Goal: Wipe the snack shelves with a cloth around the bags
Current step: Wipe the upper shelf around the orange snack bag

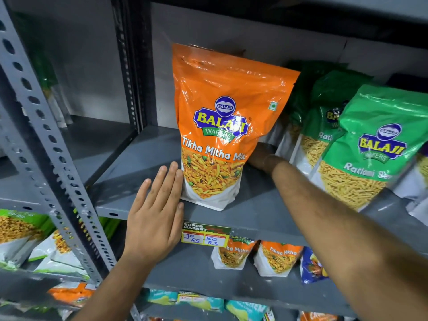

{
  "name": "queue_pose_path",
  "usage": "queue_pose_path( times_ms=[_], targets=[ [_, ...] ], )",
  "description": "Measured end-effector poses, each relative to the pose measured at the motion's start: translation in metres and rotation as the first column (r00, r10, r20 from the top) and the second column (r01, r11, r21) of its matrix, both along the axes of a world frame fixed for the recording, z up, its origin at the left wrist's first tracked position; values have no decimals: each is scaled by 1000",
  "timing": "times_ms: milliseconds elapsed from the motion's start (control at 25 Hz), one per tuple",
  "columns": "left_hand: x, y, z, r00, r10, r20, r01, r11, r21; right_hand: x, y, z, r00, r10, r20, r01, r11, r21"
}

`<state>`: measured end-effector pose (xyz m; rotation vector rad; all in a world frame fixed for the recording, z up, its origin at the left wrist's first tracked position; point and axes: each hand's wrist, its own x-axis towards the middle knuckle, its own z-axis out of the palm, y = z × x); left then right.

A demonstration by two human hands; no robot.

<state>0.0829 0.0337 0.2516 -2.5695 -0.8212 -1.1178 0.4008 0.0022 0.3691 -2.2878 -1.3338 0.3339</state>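
Note:
An orange Balaji Tikha Mitha Mix bag (217, 126) stands upright on the grey metal shelf (139, 156). My left hand (157, 212) lies flat with fingers straight against the bag's lower left edge, at the shelf's front lip. My right hand (260, 156) reaches behind the bag's right side; only its wrist and the back of the hand show, and its fingers are hidden by the bag. No cloth is visible. Green Ratlami Sev bags (361, 154) stand to the right of my right arm.
A perforated grey upright (53, 144) rises at left. A price tag (205, 236) hangs on the shelf's front edge. Lower shelves hold more orange bags (275, 256), a blue bag (311, 266) and green boxes (20, 230). Another shelf sits overhead.

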Motion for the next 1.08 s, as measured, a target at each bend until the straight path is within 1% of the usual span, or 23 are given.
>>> queue_pose_path(
  times_ms=[120, 160, 240, 280, 320, 360, 440, 480, 560, 600, 640, 680, 760, 840, 920, 1040, 1080],
  targets=[
    [0, -1, 0, 1000, -16, 15, 16, 1000, -2, -25, -42, -10, 998, 60, 1, -60, 998, -27],
    [0, -1, 0, 1000, -15, 16, 15, 1000, -7, -29, -58, -17, 994, 105, -15, -105, 994, -21],
    [0, -2, -1, 1000, -12, 18, 12, 1000, -15, -34, -85, -27, 990, 122, -75, -123, 992, -16],
    [0, -2, -1, 1000, -12, 21, 12, 1000, -19, -36, -93, -26, 990, 114, -88, -115, 993, -7],
    [0, -2, 0, 1000, -14, 22, 14, 1000, -23, -35, -95, -22, 993, 97, -69, -96, 995, 19],
    [0, -2, 0, 1000, -16, 21, 17, 1000, -24, -31, -89, -15, 997, 57, -56, -53, 996, 69],
    [-1, -1, 0, 1000, -25, 15, 25, 999, -28, -13, -65, -3, 998, -55, 22, 51, 986, 160],
    [-1, -2, 0, 1000, -24, 12, 24, 999, -35, -6, -52, 3, 995, -77, 68, 66, 986, 152],
    [-2, -3, -1, 1000, -19, 7, 19, 999, -37, 2, -32, 4, 987, -8, 162, 1, 999, 43],
    [-2, -3, 0, 1000, -19, 3, 19, 999, -35, 6, -28, -4, 984, 54, 170, -47, 998, -44],
    [-2, -2, 0, 1000, -19, -3, 19, 999, -36, 2, -30, -11, 984, 95, 150, -81, 992, -96],
    [-2, -1, 0, 1000, -20, -9, 19, 999, -36, 0, -36, -19, 988, 118, 98, -108, 990, -94],
    [-1, -1, 0, 1000, -12, -12, 12, 999, -35, -10, -49, -24, 991, 133, -18, -133, 991, -3],
    [-1, -2, -1, 1000, -11, -1, 11, 999, -36, -26, -71, -23, 987, 147, -69, -146, 989, 23],
    [-1, -2, -1, 1000, -14, 8, 14, 999, -36, -46, -108, -24, 989, 139, -45, -140, 990, -5],
    [1, -5, -1, 1000, 1, 9, -1, 999, -49, -72, -165, -27, 981, 194, 12, -193, 980, -46],
    [1, -6, 0, 1000, 7, 12, -7, 999, -53, -76, -173, -23, 977, 210, 27, -209, 978, -27]
  ],
)
